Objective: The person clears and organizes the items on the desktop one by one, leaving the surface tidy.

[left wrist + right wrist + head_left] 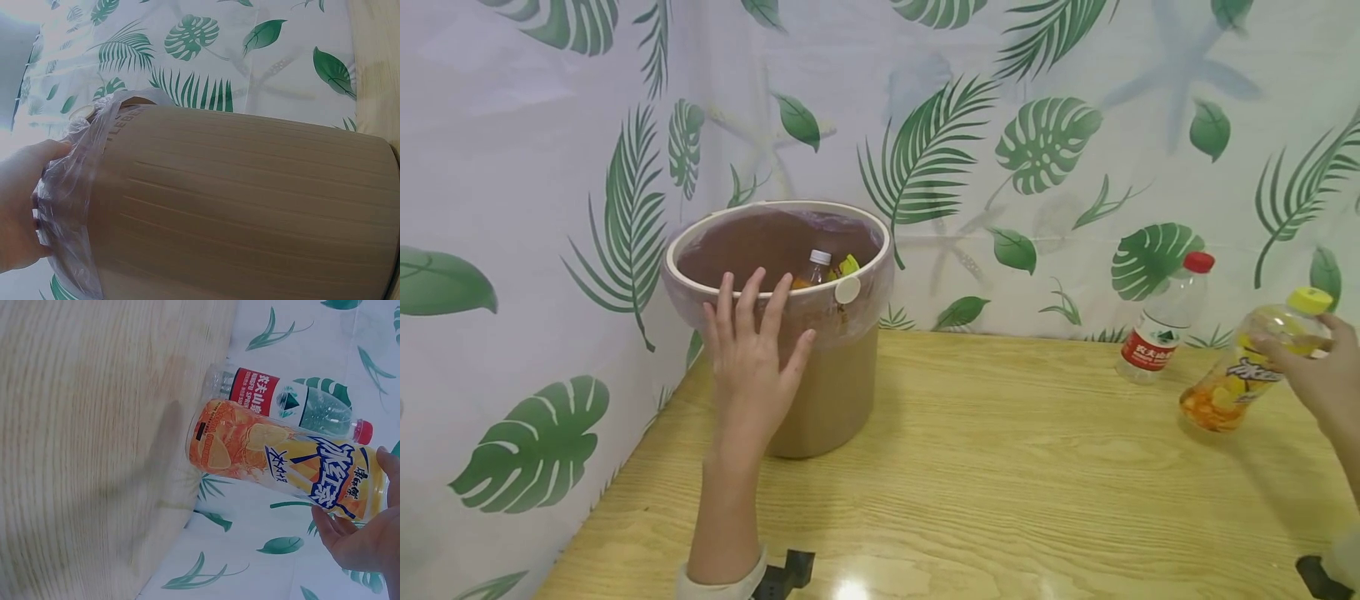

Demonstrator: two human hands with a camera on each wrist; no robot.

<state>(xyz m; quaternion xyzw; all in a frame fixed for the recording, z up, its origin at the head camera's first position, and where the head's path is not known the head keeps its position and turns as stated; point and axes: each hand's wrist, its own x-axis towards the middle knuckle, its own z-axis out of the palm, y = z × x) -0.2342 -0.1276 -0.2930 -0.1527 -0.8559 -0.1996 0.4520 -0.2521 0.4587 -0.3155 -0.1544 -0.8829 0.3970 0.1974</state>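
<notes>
My left hand [752, 358] rests with spread, fairly straight fingers against the near rim of a brown trash can [827, 392]. A clear plastic liner [69, 200] wraps over that rim. Inside the can, a white-capped bottle [818, 268] and a yellow wrapper or label [847, 266] show; the rest is hidden by the wall. On the right, my right hand [1318, 358] grips an iced tea bottle [1243, 371] around its upper part. That bottle has a yellow cap and an orange-yellow label and leans to the right; whether its base touches the table I cannot tell.
Just left of the tea bottle stands a clear water bottle [1157, 337] with a red cap and red label. The wooden table [1000, 467] meets a leaf-patterned sheet [820, 75] at the back and left. The can stands near that corner.
</notes>
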